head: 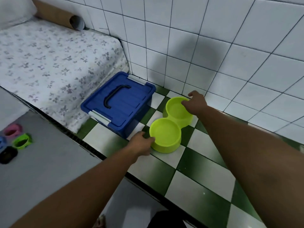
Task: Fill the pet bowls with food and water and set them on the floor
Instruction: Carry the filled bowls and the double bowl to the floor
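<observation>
A lime-green double pet bowl (171,142) stands on the green-and-white checkered floor (194,175) close to the tiled wall. Both of its round basins look bare inside. My left hand (141,143) grips the rim of the near basin at its left side. My right hand (195,103) holds the rim of the far basin at its right side, fingers curled over the edge.
A blue lidded storage box (118,102) with a dark handle sits just left of the bowl, against a flower-patterned mattress (54,63). A grey surface (41,162) at left carries small pink (13,130), green (22,141) and black (8,154) bowls. The white tiled wall (230,63) rises right behind.
</observation>
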Demonstrator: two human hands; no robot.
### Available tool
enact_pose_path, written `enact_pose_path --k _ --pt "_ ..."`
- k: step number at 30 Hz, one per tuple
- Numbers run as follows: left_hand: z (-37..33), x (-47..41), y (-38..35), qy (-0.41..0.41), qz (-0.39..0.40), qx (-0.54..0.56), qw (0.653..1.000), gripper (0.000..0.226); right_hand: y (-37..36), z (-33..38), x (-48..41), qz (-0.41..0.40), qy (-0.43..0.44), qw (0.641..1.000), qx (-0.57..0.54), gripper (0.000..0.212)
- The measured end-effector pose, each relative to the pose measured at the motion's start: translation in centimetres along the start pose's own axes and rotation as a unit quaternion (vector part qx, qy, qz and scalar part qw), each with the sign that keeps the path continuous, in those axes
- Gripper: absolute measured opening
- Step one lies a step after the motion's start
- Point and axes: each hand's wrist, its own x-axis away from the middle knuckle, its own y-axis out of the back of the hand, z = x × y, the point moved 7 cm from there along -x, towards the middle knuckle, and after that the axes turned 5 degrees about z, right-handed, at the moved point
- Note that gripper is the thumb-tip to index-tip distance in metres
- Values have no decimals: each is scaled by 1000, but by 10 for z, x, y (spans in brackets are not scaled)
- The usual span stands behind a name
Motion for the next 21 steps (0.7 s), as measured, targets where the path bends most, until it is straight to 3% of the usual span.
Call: enact_pose_path --k 4,7,12,21 --pt "-3 -2 -17 8 27 63 998 48 -11 -9 -17 43 -22 999 -2 73" --pt "-7 -5 -21 3 15 74 997 43 -20 -10 -22 81 -28 996 19 69" --pt "-11 -9 -21 -41 -29 23 998 43 -14 -17 -23 54 -31 998 21 49" --pt "-10 0 -19 -74 -86 33 993 39 9 -17 0 34 -46 998 -4 50"
